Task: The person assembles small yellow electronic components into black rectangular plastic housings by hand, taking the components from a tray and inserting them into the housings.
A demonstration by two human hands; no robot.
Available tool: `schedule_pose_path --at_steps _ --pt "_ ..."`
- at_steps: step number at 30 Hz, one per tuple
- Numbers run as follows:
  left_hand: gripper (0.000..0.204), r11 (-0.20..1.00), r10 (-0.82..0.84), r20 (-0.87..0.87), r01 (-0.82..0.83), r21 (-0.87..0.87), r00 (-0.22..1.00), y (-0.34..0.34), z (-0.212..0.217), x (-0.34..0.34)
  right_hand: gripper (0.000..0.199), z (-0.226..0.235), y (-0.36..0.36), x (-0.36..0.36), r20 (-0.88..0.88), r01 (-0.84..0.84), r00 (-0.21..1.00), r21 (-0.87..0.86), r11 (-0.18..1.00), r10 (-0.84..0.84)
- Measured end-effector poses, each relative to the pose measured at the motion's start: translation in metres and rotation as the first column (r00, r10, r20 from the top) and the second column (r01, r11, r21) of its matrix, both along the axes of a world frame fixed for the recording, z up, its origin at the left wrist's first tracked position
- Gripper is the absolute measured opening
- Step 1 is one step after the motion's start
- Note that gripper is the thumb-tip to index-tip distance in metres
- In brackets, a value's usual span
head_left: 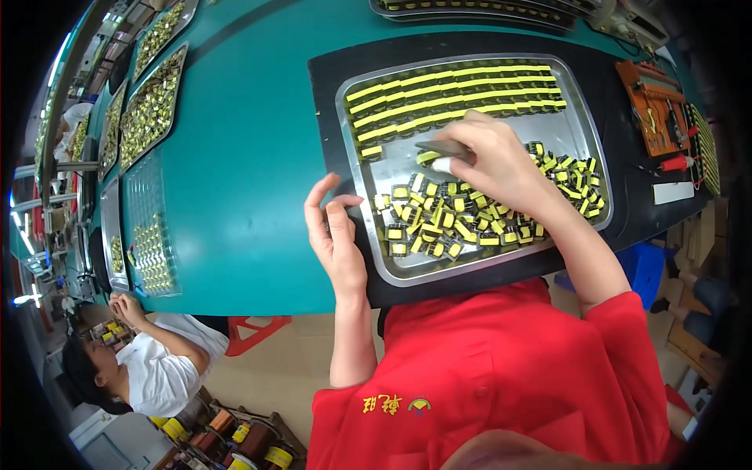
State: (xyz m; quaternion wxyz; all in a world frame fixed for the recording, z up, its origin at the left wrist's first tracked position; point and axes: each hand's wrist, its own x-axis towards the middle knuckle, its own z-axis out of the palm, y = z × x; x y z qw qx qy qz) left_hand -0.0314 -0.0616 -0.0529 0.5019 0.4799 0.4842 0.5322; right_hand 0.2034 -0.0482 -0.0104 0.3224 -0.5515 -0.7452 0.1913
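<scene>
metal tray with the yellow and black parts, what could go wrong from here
The right hand sits close to the neat rows and might knock one out of line. The grey tool it holds could slip against the part near its tip. The forearm passes over the loose pile, so a brush might scatter parts.

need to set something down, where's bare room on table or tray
Widest: the green table between the black mat and left trays. Smaller: a bare strip in the tray, between rows and loose parts, right of the right hand. Crowded: the tray's near half, and far right, around the orange holder.
</scene>
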Motion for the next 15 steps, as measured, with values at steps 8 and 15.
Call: schedule_pose_path --at_steps 8,15 --pt "0.029 0.997 -0.04 0.141 0.047 -0.053 0.989 0.006 -0.001 -0.004 0.022 -0.024 0.033 -0.036 0.216 0.006 0.976 -0.11 0.994 0.018" --pt "0.026 0.992 -0.1 0.163 0.11 -0.056 0.982 0.001 -0.004 -0.008 0.031 -0.028 0.031 -0.045 0.253 -0.021 0.968 0.113 0.993 -0.008"
